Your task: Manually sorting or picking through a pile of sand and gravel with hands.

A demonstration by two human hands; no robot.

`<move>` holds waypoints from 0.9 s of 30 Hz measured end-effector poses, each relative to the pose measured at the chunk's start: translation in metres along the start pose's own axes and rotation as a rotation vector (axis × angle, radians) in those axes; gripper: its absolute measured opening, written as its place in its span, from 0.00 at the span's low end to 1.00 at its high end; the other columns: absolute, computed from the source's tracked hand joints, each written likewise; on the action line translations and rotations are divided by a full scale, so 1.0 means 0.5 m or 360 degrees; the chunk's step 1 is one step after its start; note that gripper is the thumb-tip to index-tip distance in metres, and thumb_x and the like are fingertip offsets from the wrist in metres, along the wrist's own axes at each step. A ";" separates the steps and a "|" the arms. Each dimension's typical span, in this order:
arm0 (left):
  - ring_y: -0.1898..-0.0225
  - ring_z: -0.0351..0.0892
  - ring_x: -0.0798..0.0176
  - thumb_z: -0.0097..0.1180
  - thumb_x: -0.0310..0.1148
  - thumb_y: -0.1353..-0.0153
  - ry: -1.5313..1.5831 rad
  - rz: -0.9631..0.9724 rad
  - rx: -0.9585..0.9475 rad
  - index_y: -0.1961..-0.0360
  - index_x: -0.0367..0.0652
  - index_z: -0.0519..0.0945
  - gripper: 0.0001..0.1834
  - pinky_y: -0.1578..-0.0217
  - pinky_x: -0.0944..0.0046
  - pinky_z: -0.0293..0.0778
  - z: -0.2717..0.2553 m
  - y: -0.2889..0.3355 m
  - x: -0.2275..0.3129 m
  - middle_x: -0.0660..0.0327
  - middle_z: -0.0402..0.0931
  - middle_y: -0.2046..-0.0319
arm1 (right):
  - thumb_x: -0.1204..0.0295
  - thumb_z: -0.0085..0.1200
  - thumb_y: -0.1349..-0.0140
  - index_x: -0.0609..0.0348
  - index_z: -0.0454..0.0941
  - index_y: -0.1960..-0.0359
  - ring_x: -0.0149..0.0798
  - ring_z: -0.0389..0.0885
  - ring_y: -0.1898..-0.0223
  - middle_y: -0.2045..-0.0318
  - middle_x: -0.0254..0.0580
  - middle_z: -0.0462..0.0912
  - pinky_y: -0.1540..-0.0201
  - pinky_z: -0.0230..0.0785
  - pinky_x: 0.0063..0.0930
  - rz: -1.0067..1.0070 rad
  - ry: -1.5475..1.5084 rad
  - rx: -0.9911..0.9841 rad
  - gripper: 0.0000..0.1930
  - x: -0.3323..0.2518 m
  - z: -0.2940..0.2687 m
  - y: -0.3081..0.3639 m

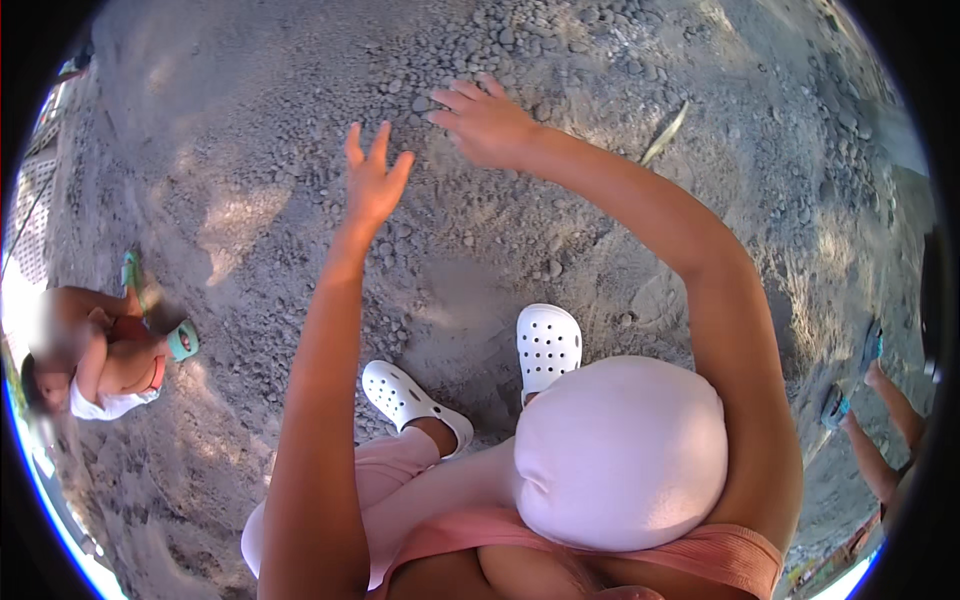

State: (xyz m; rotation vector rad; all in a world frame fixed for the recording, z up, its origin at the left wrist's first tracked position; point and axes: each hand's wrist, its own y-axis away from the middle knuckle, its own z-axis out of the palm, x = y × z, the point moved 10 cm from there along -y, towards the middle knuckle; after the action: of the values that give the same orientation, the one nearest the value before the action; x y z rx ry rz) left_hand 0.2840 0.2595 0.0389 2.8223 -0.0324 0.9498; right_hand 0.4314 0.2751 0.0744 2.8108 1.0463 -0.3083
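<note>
My left hand (378, 180) reaches forward over the gravelly ground, fingers spread, holding nothing. Just ahead and to its right is my right hand (486, 123), palm down with its fingers apart, close to the small grey stones (420, 103). Whether its fingertips touch the stones, I cannot tell. Between my arms are my knees in pale pink trousers (620, 455) and my feet in white clogs with round holes (549, 345).
A pale dry leaf or strip (667, 135) lies right of my right forearm. At the left, a person (120, 360) squats in green footwear. At the right edge are another person's legs (870, 455) in blue sandals. More stones (520, 40) are scattered at the far side.
</note>
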 end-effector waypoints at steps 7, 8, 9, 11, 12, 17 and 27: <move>0.32 0.40 0.39 0.53 0.39 0.39 0.0165 -0.0171 -0.0022 0.36 0.52 0.65 0.28 0.38 0.49 0.52 0.001 0.106 -0.068 0.44 0.35 0.32 | 0.59 0.50 0.41 0.51 0.65 0.41 0.61 0.46 0.33 0.35 0.55 0.53 0.36 0.40 0.64 0.0804 0.0059 0.0902 0.26 0.243 -0.027 -0.092; 0.32 0.41 0.40 0.53 0.39 0.39 0.0069 -0.0204 -0.0012 0.36 0.53 0.64 0.28 0.38 0.49 0.52 -0.006 0.127 -0.103 0.45 0.35 0.32 | 0.59 0.50 0.41 0.51 0.65 0.41 0.61 0.46 0.33 0.35 0.55 0.53 0.36 0.40 0.64 0.0807 0.0060 0.0894 0.26 0.238 -0.028 -0.106; 0.32 0.42 0.41 0.52 0.38 0.38 -0.0040 -0.0235 0.0006 0.36 0.53 0.64 0.28 0.38 0.49 0.52 -0.022 0.147 -0.126 0.46 0.34 0.32 | 0.61 0.49 0.40 0.55 0.58 0.37 0.60 0.44 0.32 0.34 0.59 0.50 0.34 0.39 0.59 0.1145 0.0064 0.0746 0.30 0.264 -0.016 -0.112; 0.32 0.44 0.43 0.51 0.37 0.38 -0.0069 -0.0294 0.0031 0.36 0.52 0.65 0.27 0.38 0.50 0.52 -0.042 0.183 -0.141 0.47 0.37 0.32 | 0.59 0.47 0.38 0.56 0.46 0.31 0.56 0.41 0.31 0.31 0.56 0.44 0.32 0.35 0.55 0.1491 0.0162 0.0488 0.36 0.294 0.026 -0.110; 0.32 0.45 0.45 0.50 0.36 0.37 -0.0115 -0.0350 0.0071 0.37 0.50 0.66 0.26 0.38 0.51 0.52 -0.071 0.194 -0.144 0.49 0.40 0.33 | 0.59 0.47 0.38 0.56 0.46 0.31 0.56 0.41 0.31 0.31 0.56 0.44 0.32 0.35 0.55 0.1487 0.0158 0.0500 0.36 0.300 0.045 -0.109; 0.33 0.49 0.52 0.44 0.23 0.44 0.0119 0.0182 0.0602 0.42 0.43 0.70 0.25 0.37 0.54 0.51 -0.256 0.165 0.152 0.54 0.52 0.35 | 0.58 0.53 0.48 0.56 0.65 0.43 0.59 0.53 0.38 0.41 0.53 0.60 0.37 0.43 0.59 0.0957 -0.0209 0.1054 0.30 0.293 0.034 -0.090; 0.39 0.63 0.41 0.53 0.19 0.63 -0.0924 0.0976 -0.0958 0.62 0.34 0.75 0.20 0.43 0.48 0.62 -0.306 0.291 0.614 0.52 0.67 0.42 | 0.55 0.48 0.41 0.47 0.53 0.33 0.58 0.43 0.31 0.33 0.50 0.49 0.32 0.39 0.53 0.0815 -0.0391 0.0507 0.34 0.291 0.064 -0.088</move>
State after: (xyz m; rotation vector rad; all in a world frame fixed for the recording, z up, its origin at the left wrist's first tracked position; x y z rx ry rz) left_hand 0.4269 0.1504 0.3653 2.4056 -1.0923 0.0953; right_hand 0.5057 0.3941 0.0074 3.0715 0.2243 -0.7859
